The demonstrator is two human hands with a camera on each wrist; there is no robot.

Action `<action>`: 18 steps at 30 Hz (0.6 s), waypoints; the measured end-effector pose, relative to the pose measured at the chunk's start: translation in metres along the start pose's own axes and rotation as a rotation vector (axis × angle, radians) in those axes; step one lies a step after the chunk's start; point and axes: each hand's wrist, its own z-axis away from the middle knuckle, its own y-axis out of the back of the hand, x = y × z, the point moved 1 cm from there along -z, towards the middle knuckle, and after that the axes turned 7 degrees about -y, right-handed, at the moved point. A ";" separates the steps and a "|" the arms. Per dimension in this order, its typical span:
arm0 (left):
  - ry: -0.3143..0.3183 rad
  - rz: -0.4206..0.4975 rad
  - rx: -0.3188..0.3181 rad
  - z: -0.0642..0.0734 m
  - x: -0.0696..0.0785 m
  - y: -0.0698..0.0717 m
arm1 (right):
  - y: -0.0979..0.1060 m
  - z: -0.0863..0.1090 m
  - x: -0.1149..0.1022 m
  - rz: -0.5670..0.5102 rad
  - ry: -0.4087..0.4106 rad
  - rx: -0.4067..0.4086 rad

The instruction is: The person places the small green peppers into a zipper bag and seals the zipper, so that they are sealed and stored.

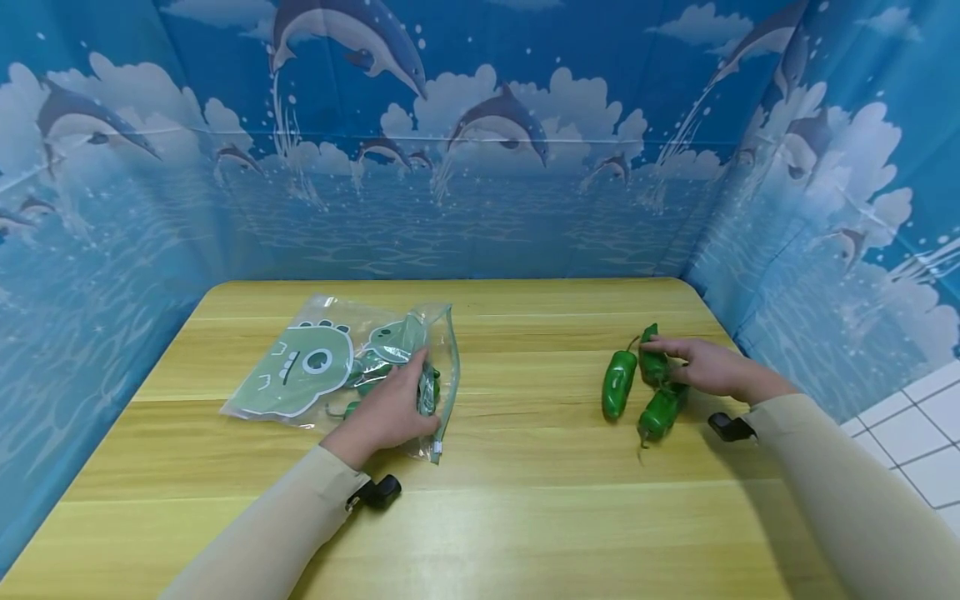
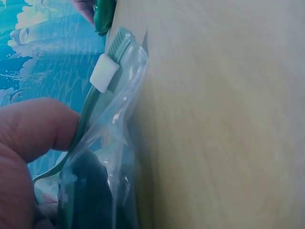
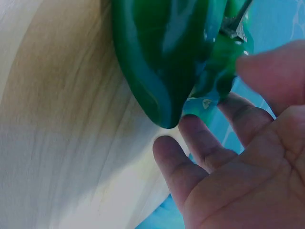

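Observation:
A clear zip bag (image 1: 300, 367) printed with a green cartoon monster lies on the left of the table, its mouth facing right. My left hand (image 1: 390, 410) holds it near the mouth, the thumb (image 2: 43, 126) on the outside by the green zip strip. A white slider (image 2: 104, 73) sits at one end of that strip. Inside the bag, green peppers show partly through the film. On the right lie three green peppers, one glossy pepper (image 1: 619, 385) apart at left. My right hand (image 1: 708, 367) reaches over the upper pepper (image 1: 653, 357) and lower pepper (image 1: 660, 412), fingers loosely bent, fingertips right at them.
The wood-grain table (image 1: 517, 500) has rounded far corners. A blue curtain (image 1: 480, 217) printed with dolphins surrounds its back and sides. White floor tiles (image 1: 915, 442) show beyond the right edge. A bare stretch of tabletop lies between the bag and the peppers.

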 end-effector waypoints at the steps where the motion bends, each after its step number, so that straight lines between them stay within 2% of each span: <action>1: 0.000 0.000 0.001 0.000 0.000 0.000 | 0.000 0.000 0.000 0.002 -0.001 0.003; 11: -0.004 -0.014 0.006 -0.001 -0.001 -0.001 | 0.003 0.001 0.001 0.017 -0.030 0.079; 18: -0.001 -0.016 0.003 -0.001 0.000 -0.001 | 0.004 -0.004 0.008 0.066 -0.037 0.112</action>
